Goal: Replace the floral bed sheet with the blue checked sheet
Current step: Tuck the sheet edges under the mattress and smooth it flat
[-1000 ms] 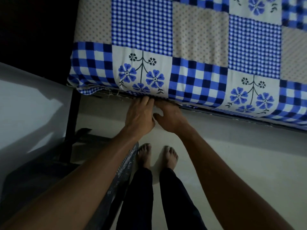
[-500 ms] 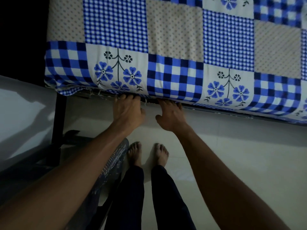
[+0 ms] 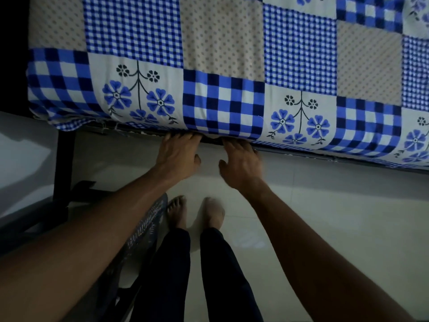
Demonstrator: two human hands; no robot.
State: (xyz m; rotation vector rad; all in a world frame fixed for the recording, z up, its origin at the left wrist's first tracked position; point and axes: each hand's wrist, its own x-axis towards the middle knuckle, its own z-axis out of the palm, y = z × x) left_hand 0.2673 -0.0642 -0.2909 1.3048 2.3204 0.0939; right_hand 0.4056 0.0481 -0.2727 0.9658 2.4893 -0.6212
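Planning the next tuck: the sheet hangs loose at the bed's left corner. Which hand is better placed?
Left, probably. On the blue checked sheet, the left hand is nearer the loose corner; the right hand sits beside it, farther along the edge.

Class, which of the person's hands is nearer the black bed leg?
Left. The left hand is to the right of the black bed leg; the right hand lies farther right.

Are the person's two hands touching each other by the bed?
Apart. The head view shows pale tiled floor between the bare left hand and bare right hand, thumbs not meeting, at the lower edge of the blue checked sheet.
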